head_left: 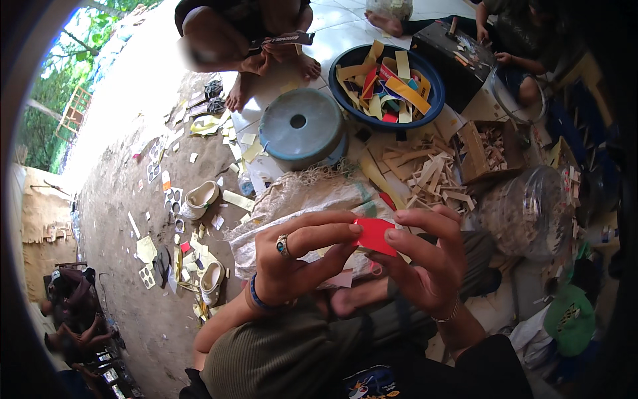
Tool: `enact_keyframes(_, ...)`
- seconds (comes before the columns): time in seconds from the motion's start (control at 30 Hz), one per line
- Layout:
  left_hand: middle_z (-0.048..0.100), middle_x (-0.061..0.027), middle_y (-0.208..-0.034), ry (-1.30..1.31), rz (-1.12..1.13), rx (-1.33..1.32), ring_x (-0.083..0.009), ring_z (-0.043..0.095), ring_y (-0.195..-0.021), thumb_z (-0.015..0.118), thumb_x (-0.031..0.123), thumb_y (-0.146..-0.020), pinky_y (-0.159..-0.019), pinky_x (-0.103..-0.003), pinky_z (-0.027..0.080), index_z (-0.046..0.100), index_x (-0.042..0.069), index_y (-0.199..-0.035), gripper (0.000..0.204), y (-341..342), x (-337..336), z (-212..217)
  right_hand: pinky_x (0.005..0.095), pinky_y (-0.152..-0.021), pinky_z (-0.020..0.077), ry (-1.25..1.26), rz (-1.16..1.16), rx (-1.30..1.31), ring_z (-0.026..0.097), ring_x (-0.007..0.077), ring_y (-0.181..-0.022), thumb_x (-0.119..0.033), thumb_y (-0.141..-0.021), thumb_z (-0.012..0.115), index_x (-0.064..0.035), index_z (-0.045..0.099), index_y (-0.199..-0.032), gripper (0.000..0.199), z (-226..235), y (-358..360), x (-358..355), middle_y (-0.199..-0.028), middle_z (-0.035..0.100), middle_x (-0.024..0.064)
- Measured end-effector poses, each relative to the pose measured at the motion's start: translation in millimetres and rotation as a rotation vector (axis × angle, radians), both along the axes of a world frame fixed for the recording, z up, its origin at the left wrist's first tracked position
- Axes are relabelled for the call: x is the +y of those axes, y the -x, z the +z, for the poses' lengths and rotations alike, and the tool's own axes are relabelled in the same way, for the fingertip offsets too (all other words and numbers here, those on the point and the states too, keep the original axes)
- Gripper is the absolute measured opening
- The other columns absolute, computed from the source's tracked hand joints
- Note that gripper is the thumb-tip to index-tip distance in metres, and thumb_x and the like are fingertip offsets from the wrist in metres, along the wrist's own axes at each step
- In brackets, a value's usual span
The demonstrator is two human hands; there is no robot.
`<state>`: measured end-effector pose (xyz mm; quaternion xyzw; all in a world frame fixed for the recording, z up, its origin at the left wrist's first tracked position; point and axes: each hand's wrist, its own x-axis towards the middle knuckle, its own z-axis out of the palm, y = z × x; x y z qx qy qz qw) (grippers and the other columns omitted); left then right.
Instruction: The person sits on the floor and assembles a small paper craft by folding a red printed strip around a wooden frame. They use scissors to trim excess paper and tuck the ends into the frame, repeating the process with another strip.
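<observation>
Between my hands, above my lap, is a small red piece of card or sticker sheet (376, 235). My left hand (299, 249), with a ring on one finger, pinches its left edge. Its right edge is gripped by my right hand (428, 259), thumb and fingers closed on it. Just beyond lies a whitish woven sack (292, 199) with a frayed edge, spread over the floor in front of my crossed legs. A pale pinkish scrap (342, 278) shows below the red piece, partly hidden by my hands.
A blue basin (340, 110) of coloured strips stands ahead, beside an upturned blue-grey tub (279, 126). Wooden sticks (435, 178) lie by a cardboard box (473, 156) on the right. Pale clogs (201, 199) and paper scraps litter the left ground. Other people sit ahead.
</observation>
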<state>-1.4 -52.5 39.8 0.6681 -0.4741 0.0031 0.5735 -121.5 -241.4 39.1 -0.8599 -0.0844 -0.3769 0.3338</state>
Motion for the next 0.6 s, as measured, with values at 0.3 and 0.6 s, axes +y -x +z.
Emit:
enact_keyframes(0.3, 0.076, -0.0163, -0.108, 0.009, -0.01, 0.095, -0.0263, 0.077, -0.097, 0.079, -0.008, -0.081, -0.079, -0.033, 0.062, 0.071, 0.005, -0.111, 0.033, 4.4, -3.0, -3.2, 0.0373, -0.081, 0.0488, 0.146, 0.003, -0.035, 0.069, 0.0157, -0.09, -0.015, -0.084, 0.085, -0.0122, 0.073, -0.109, 0.028, 4.3, -6.4, 4.4, -0.104, 0.074, 0.0024)
enact_keyframes(0.6, 0.076, -0.0122, -0.11, 0.018, -0.033, 0.045, -0.0271, 0.077, -0.093, 0.08, -0.004, -0.08, -0.074, -0.034, 0.063, 0.072, 0.011, -0.111, 0.035, 2.3, -2.1, -3.0, 0.0383, -0.078, 0.0515, 0.219, 0.041, -0.032, 0.068, 0.0167, -0.087, -0.015, -0.087, 0.081, -0.0153, 0.072, -0.111, 0.025, 6.8, -5.2, -2.0, -0.106, 0.071, 0.0033)
